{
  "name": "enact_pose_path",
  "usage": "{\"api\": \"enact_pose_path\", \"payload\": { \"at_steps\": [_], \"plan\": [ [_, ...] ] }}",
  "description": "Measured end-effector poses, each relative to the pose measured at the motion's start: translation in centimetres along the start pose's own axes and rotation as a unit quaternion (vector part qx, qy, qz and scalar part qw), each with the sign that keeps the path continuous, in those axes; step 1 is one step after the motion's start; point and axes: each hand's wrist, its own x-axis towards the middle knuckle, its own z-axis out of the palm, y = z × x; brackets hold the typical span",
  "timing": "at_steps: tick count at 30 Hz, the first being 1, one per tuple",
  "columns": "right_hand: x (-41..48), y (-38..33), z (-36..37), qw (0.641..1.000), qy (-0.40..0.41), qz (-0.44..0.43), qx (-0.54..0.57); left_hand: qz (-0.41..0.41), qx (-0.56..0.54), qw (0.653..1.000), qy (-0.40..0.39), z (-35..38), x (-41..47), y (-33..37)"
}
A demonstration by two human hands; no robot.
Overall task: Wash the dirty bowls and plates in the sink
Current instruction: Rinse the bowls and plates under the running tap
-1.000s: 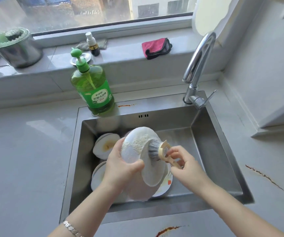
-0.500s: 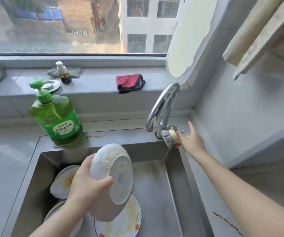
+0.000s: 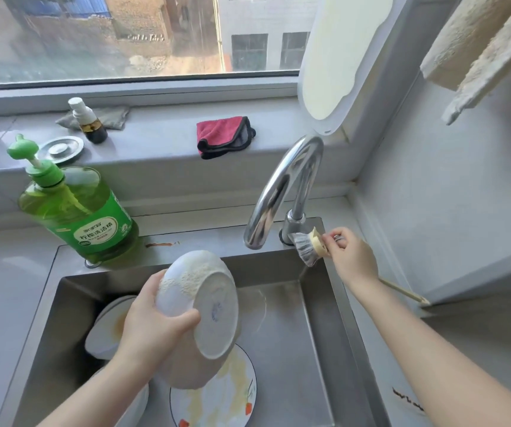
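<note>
Head view. The sink (image 3: 294, 349) is the reference.

Over the sink's middle, the left hand (image 3: 152, 328) grips a white bowl (image 3: 204, 306), thumb across its outer wall and fingers curled round the rim. The bowl is tilted with its base toward the camera, and foam covers its upper outside.

On the sink floor below the bowl lies a patterned plate (image 3: 217, 396) with yellowish smears. More stained white dishes (image 3: 106, 328) are stacked against the sink's left wall.

At the sink's back right corner, the right hand (image 3: 351, 257) is closed round a dish brush (image 3: 308, 246). The bristle head is beside the base of the faucet (image 3: 285, 192) and the wooden handle runs out behind the wrist.

A green detergent bottle (image 3: 75, 208) stands on the sink's back left rim. Behind the sink, the windowsill carries a red cloth (image 3: 223, 135), a small dark bottle (image 3: 89, 123) and a metal lid (image 3: 60, 148). Brown stains mark the tabletop (image 3: 432, 349) right of the sink.
</note>
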Motion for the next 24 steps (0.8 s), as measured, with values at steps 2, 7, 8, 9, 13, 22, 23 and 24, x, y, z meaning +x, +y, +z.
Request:
{"api": "enact_pose_path", "payload": {
  "at_steps": [2, 7, 8, 9, 13, 22, 23, 24],
  "plan": [
    [-0.2, 0.4, -0.1, 1.0, -0.001, -0.001, -0.005, 0.003, -0.001, 1.0, -0.002, 0.0, -0.2, 0.0],
    [-0.4, 0.7, -0.2, 0.999, -0.004, -0.017, -0.039, 0.007, -0.012, 1.0, 0.003, -0.3, -0.7, 0.0],
    [-0.4, 0.6, -0.2, 0.999, -0.002, -0.019, -0.044, 0.006, -0.011, 1.0, 0.005, -0.4, -0.9, 0.0],
    [-0.5, 0.6, -0.2, 0.999, -0.001, -0.019, -0.047, 0.005, -0.012, 1.0, 0.008, -0.5, -1.0, 0.0],
    [-0.7, 0.9, -0.2, 0.999, -0.016, -0.008, -0.035, -0.001, -0.022, 1.0, 0.016, -1.2, -1.3, -0.2],
    [-8.5, -4.3, -0.5, 0.971, -0.15, 0.028, 0.187, -0.021, -0.031, 0.999, 0.037, -2.7, -2.1, -1.1],
    [-9.7, -5.0, 0.0, 0.959, -0.186, 0.031, 0.21, -0.023, -0.034, 0.998, 0.039, -2.9, -2.3, -1.2],
    [-10.8, -5.6, 0.7, 0.953, -0.213, 0.027, 0.216, -0.025, -0.037, 0.998, 0.041, -3.3, -2.6, -1.4]
  ]
}}
